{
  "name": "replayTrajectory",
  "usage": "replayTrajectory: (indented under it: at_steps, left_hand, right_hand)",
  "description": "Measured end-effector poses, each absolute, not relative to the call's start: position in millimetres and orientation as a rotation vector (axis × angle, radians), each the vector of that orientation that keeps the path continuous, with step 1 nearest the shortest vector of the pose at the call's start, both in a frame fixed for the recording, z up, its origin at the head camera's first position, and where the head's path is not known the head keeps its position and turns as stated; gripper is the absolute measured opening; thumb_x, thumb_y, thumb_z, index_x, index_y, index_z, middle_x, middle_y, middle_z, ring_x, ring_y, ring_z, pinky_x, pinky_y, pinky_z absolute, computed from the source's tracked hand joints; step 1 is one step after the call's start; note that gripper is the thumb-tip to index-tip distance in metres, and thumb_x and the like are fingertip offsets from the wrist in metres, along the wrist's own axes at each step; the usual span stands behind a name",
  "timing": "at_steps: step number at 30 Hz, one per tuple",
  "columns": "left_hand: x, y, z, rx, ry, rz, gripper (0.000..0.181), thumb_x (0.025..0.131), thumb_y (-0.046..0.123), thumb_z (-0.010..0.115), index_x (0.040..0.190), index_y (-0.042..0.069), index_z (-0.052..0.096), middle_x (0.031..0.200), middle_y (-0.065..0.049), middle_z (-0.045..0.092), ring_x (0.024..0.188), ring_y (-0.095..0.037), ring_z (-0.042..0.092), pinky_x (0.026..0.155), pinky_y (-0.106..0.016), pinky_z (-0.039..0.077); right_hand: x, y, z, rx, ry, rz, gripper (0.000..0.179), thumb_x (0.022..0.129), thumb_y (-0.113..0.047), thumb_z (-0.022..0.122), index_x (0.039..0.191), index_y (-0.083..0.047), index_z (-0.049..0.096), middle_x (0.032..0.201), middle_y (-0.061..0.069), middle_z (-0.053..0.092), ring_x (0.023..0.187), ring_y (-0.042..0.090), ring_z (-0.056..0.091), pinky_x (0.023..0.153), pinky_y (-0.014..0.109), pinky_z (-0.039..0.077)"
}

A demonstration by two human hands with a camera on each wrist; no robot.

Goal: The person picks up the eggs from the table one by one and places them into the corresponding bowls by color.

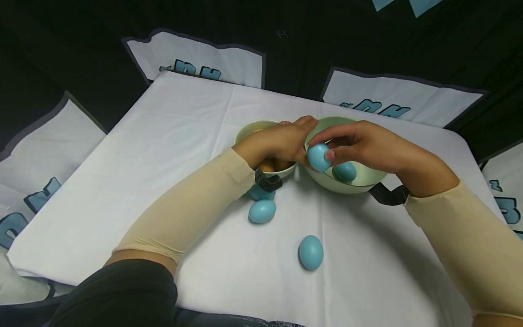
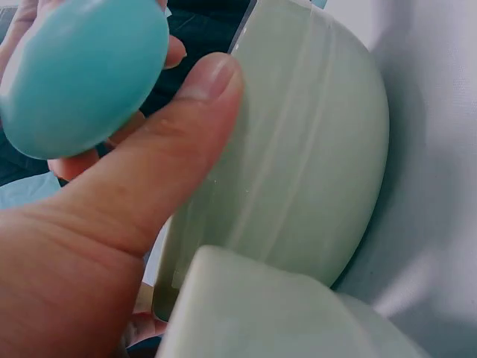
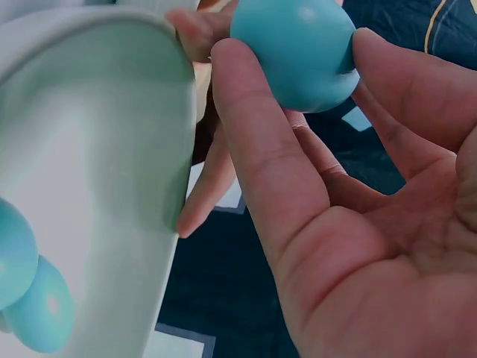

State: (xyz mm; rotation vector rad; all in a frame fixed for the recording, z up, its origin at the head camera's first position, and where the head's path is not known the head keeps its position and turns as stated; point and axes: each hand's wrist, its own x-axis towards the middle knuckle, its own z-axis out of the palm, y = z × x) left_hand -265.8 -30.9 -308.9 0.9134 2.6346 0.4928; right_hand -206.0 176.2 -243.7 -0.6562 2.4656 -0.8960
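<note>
My right hand [image 1: 363, 143] pinches a blue egg [image 1: 318, 157] between thumb and fingers, over the left rim of a pale green bowl [image 1: 343, 186]. Blue eggs lie inside that bowl; one [image 1: 344, 171] shows in the head view, and the right wrist view has a blue egg [image 3: 43, 306] against another. My left hand [image 1: 286, 138] reaches across a second green bowl [image 1: 247, 130] and touches the first bowl's left side. Its thumb [image 2: 175, 142] lies nearly straight by the rim in the left wrist view. Brown eggs [image 1: 267, 165] sit in the second bowl, partly covered by my left arm.
On the white cloth [image 1: 196, 113] of the table lie a blue egg [image 1: 311, 252] near the front, another blue egg [image 1: 262, 211] further left, and a partly hidden blue one [image 1: 261, 192] beneath my left wrist strap. Dark curtains with white printed panels surround the table.
</note>
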Motion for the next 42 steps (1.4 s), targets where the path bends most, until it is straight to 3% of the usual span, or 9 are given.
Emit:
replayTrajectory:
  at_steps: [6,12,19,27,36,42]
  left_hand:
    - [-265.0,-30.6,-309.6,0.941,2.618,0.558,0.108,0.058,0.08,0.071,0.146,0.037,0.025,0.149,0.015,0.026,0.116,-0.018,0.044,0.1,-0.034,0.037]
    - [-263.7,-31.4,-310.1,0.913,2.575,0.624,0.105,0.058,0.079,0.073,0.145,0.042,0.025,0.146,0.017,0.027,0.115,-0.017,0.043,0.097,-0.035,0.037]
    - [-266.3,-31.9,-310.3,0.937,2.596,0.566,0.112,0.06,0.082,0.069,0.15,0.038,0.019,0.151,0.013,0.023,0.118,-0.017,0.042,0.1,-0.035,0.036]
    - [-266.5,-32.8,-309.4,0.934,2.591,0.566,0.119,0.056,0.087,0.064,0.152,0.034,0.017,0.152,0.012,0.023,0.118,-0.017,0.043,0.1,-0.035,0.037]
    - [-266.4,-32.2,-307.8,0.95,2.619,0.519,0.123,0.057,0.089,0.061,0.153,0.028,0.017,0.156,0.008,0.02,0.127,-0.022,0.039,0.108,-0.039,0.033]
    - [-266.3,-31.4,-308.8,0.955,2.624,0.511,0.122,0.057,0.089,0.061,0.153,0.027,0.018,0.155,0.009,0.021,0.127,-0.021,0.039,0.108,-0.037,0.032]
  right_hand:
    - [-210.6,181.0,-244.3,-0.645,2.463,-0.91,0.031,0.093,-0.024,0.067,0.121,-0.035,0.066,0.12,-0.003,0.062,0.106,0.024,0.061,0.097,0.043,0.037]
    - [-213.3,184.2,-243.0,-0.674,2.481,-0.877,0.032,0.094,-0.028,0.065,0.125,-0.033,0.064,0.124,-0.004,0.058,0.115,0.022,0.051,0.098,0.043,0.037]
    - [-219.1,185.4,-240.4,-0.671,2.492,-0.87,0.032,0.095,-0.023,0.063,0.125,-0.032,0.063,0.124,-0.003,0.06,0.097,0.024,0.067,0.095,0.046,0.04]
    - [-225.4,188.4,-242.4,-0.597,2.503,-0.807,0.032,0.095,-0.033,0.062,0.127,-0.035,0.061,0.128,-0.004,0.057,0.107,0.023,0.062,0.097,0.046,0.035]
    - [-237.0,194.2,-247.3,-0.579,2.439,-0.889,0.036,0.094,-0.032,0.065,0.129,-0.027,0.061,0.132,-0.001,0.054,0.107,0.024,0.064,0.099,0.045,0.044]
    - [-243.9,196.9,-255.3,-0.561,2.389,-0.949,0.037,0.092,-0.03,0.067,0.129,-0.024,0.062,0.132,0.0,0.054,0.109,0.024,0.064,0.092,0.036,0.052]
